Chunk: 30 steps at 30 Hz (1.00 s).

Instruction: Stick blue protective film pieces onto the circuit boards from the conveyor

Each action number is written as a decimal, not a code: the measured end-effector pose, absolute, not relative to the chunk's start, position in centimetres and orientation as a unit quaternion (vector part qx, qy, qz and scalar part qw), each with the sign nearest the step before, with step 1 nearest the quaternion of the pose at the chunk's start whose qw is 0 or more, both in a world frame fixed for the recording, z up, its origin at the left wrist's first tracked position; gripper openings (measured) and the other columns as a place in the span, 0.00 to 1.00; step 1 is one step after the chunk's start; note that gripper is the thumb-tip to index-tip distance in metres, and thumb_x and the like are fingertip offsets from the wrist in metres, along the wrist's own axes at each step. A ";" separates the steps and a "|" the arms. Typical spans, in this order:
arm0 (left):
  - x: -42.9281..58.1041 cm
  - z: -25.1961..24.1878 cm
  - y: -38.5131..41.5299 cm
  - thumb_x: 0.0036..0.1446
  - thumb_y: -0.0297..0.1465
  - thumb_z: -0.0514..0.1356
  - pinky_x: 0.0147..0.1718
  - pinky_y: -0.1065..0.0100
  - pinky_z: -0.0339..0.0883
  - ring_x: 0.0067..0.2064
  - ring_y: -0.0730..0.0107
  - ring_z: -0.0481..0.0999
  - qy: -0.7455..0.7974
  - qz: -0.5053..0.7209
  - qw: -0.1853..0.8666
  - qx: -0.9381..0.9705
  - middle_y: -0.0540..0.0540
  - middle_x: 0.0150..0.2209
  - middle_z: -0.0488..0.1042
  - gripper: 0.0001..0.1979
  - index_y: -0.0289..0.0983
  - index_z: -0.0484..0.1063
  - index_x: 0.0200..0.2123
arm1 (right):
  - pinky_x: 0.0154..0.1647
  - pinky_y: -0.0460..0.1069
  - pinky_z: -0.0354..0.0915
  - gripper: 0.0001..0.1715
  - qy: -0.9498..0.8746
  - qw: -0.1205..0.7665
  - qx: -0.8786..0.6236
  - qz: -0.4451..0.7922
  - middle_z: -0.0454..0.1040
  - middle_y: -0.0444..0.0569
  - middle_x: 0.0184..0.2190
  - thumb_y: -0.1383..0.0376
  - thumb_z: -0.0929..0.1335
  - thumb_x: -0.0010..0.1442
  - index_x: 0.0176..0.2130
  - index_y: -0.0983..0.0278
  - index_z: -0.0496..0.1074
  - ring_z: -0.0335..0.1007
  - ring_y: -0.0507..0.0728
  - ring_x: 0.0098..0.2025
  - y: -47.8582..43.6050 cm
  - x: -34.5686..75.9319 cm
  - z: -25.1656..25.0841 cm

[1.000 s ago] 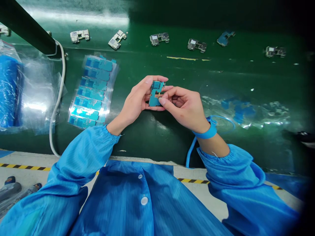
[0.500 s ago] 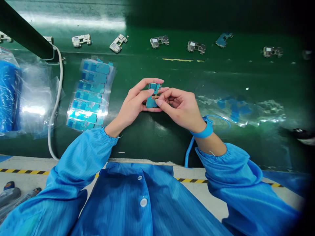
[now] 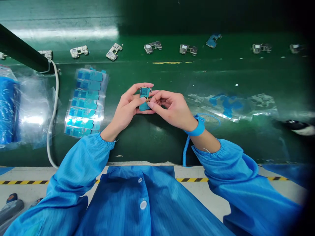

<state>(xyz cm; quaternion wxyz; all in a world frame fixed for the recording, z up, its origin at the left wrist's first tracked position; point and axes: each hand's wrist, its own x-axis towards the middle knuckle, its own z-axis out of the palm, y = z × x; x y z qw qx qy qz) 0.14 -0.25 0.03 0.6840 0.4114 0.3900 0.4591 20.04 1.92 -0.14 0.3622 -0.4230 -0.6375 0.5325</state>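
Observation:
A small circuit board (image 3: 144, 106) with blue film on its face is held upright above the green bench. My left hand (image 3: 126, 106) grips it from the left, thumb on its face and fingers around its edges. My right hand (image 3: 173, 108) is closed at the board's right side, thumb and fingertip pinching near its narrow middle; the thumb hides part of the board. A blue wrist strap (image 3: 197, 127) with a coiled cord is on my right wrist. Left of my hands lies a clear sheet of blue film stickers (image 3: 85, 103).
Several circuit boards, one a silver-grey board (image 3: 153, 47) and one a blue-covered board (image 3: 213, 40), lie in a row at the back. A crumpled clear film (image 3: 231, 105) lies right. At left are a white cable (image 3: 55, 98), a dark post (image 3: 24, 49) and a plastic-wrapped blue bundle (image 3: 8, 108).
The whole view has shifted slightly. My left thumb has slid down the board's face, uncovering more of its upper part. Both hands still hold the circuit board.

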 end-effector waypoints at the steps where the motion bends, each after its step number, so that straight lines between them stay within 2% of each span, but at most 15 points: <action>1: 0.1 0.0 -0.3 0.68 0.40 0.66 0.52 0.54 0.90 0.57 0.53 0.89 0.389 0.458 0.684 0.414 0.44 0.59 0.86 0.22 0.45 0.74 0.63 | 0.36 0.52 0.75 0.17 -0.638 0.360 -0.423 0.534 0.85 0.52 0.46 0.53 0.80 0.64 0.35 0.61 0.78 0.74 0.54 0.35 1.9 20.1 -0.1; 5: 0.0 -0.2 -0.3 0.69 0.41 0.65 0.54 0.51 0.90 0.55 0.53 0.89 0.393 0.457 0.680 0.418 0.44 0.60 0.86 0.22 0.45 0.74 0.64 | 0.35 0.51 0.74 0.15 -0.638 0.358 -0.420 0.538 0.85 0.52 0.50 0.55 0.80 0.63 0.35 0.61 0.78 0.72 0.53 0.34 2.0 20.1 0.0; 10: 0.0 0.1 -0.3 0.68 0.39 0.68 0.50 0.57 0.91 0.49 0.60 0.90 0.396 0.468 0.682 0.398 0.46 0.57 0.87 0.20 0.45 0.76 0.61 | 0.36 0.51 0.73 0.12 -0.635 0.360 -0.415 0.543 0.84 0.53 0.50 0.58 0.79 0.64 0.35 0.62 0.78 0.73 0.53 0.35 2.1 20.1 -0.1; 14: 0.1 0.2 -0.3 0.69 0.41 0.67 0.51 0.57 0.90 0.54 0.56 0.90 0.400 0.462 0.676 0.411 0.45 0.60 0.86 0.21 0.46 0.75 0.63 | 0.35 0.51 0.72 0.12 -0.641 0.364 -0.416 0.533 0.85 0.53 0.48 0.58 0.78 0.64 0.34 0.61 0.78 0.75 0.56 0.39 2.1 20.0 0.0; 18: 0.1 0.0 -0.4 0.71 0.45 0.66 0.56 0.54 0.89 0.63 0.51 0.87 0.399 0.468 0.664 0.427 0.43 0.65 0.83 0.28 0.49 0.69 0.70 | 0.33 0.51 0.70 0.13 -0.659 0.372 -0.412 0.508 0.84 0.49 0.41 0.57 0.78 0.67 0.35 0.61 0.77 0.70 0.53 0.32 2.0 19.9 0.4; 22: -0.2 0.2 -0.5 0.74 0.48 0.63 0.57 0.52 0.88 0.68 0.49 0.83 0.394 0.476 0.648 0.446 0.45 0.69 0.81 0.26 0.52 0.66 0.70 | 0.39 0.53 0.72 0.14 -0.661 0.414 -0.413 0.470 0.81 0.46 0.36 0.53 0.75 0.73 0.40 0.60 0.78 0.73 0.55 0.35 2.0 20.0 0.8; 26: -0.6 0.4 -0.4 0.74 0.44 0.63 0.55 0.53 0.89 0.69 0.47 0.83 0.366 0.495 0.647 0.451 0.45 0.68 0.82 0.21 0.51 0.67 0.66 | 0.41 0.53 0.74 0.20 -0.631 0.451 -0.398 0.490 0.83 0.48 0.42 0.45 0.73 0.75 0.45 0.58 0.77 0.79 0.57 0.40 2.0 20.1 0.6; 30: -0.7 0.2 -0.5 0.70 0.38 0.70 0.57 0.56 0.88 0.73 0.46 0.79 0.328 0.513 0.628 0.485 0.46 0.67 0.82 0.26 0.51 0.66 0.66 | 0.42 0.52 0.73 0.21 -0.630 0.470 -0.386 0.482 0.82 0.48 0.41 0.45 0.73 0.75 0.45 0.59 0.76 0.78 0.56 0.40 2.1 20.0 0.3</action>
